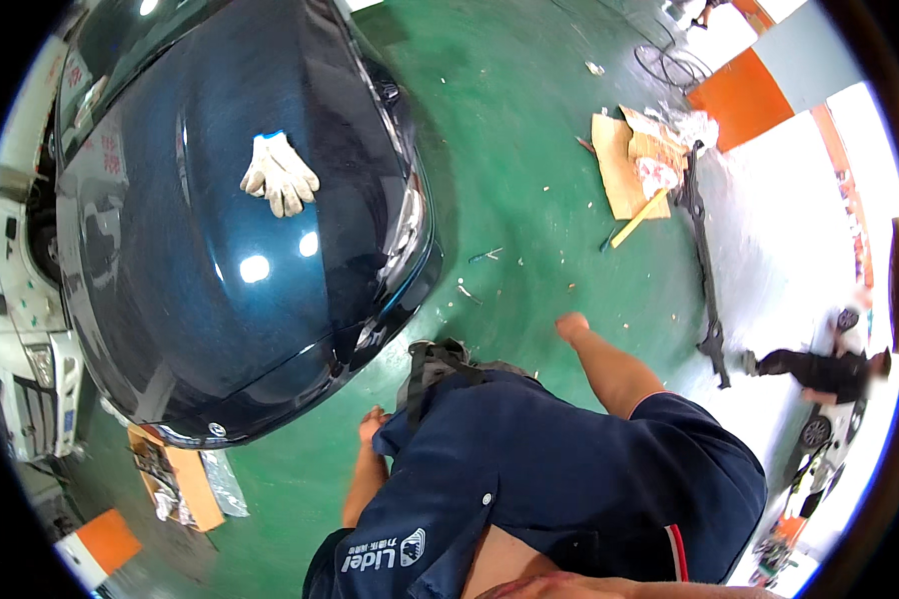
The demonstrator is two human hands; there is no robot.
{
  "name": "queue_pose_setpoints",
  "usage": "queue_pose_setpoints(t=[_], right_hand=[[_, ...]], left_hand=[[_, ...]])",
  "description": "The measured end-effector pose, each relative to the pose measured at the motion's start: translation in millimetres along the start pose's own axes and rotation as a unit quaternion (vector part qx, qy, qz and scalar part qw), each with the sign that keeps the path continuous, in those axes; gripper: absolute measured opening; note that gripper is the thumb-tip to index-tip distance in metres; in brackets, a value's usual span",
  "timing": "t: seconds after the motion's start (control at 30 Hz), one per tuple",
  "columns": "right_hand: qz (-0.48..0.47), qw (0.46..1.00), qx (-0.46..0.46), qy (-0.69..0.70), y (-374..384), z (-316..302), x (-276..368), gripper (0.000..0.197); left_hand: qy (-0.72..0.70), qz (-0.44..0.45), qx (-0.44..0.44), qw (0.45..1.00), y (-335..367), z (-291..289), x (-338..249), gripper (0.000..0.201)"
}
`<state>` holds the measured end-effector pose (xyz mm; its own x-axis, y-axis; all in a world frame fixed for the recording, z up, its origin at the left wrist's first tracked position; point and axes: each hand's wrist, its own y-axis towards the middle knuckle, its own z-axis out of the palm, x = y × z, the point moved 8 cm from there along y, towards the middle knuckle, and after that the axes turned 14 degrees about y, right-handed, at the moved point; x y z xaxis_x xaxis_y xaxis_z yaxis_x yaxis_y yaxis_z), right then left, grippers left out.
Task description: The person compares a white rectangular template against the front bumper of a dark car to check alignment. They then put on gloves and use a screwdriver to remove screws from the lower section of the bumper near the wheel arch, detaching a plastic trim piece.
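**Standing by the dark car's front: both hands free**

Right hand (571,324): loosely clenched, grasping nothing, frame centre. Left hand (372,423): partly hidden behind shirt, finger state cannot be told. Nearest: dark blue car hood (220,250), upper left, bearing 1 pair of white gloves (280,175). Advisable: put gloves on before touching bodywork; mind debris on green floor (529,150).

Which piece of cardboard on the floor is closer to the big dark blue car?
The small brown cardboard piece on the green floor, lying right beside the dark blue car's front corner. The bigger brown cardboard sheet lies far off, by the long black part.
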<state>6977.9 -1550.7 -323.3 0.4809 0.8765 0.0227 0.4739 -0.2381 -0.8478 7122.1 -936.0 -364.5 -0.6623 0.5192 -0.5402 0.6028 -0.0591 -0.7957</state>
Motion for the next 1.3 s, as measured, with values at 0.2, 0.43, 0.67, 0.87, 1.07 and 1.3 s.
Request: queue_pose_setpoints(t=[0.2,0.43,0.67,0.87,1.07,1.3], right_hand=[[0.083,0.866,-0.247,0.427,-27,60,0,0.026],[-0.043,0.96,-0.105,0.257,-86,209,78,0.026],[0.154,0.911,0.064,0.376,-105,403,-1,0.037],[0.209,0.864,-0.118,0.443,-97,382,-55,0.046],[0.253,0.762,-0.115,0.585,-74,196,-8,0.057],[0.118,0.72,-0.199,0.655,45,-84,114,0.069]], left_hand=[[0.264,0.117,0.018,0.957,-38,16,-25,0.037],[0.138,-0.105,0.055,0.983,-62,-38,51,0.052],[0.644,0.086,0.014,0.76,-37,-34,8,0.04],[0.289,0.289,-0.118,0.905,-18,-13,-218,0.024],[0.242,0.509,-0.171,0.808,-3,32,-519,0.034],[0.467,0.628,-0.307,0.542,95,89,-757,0.061]])
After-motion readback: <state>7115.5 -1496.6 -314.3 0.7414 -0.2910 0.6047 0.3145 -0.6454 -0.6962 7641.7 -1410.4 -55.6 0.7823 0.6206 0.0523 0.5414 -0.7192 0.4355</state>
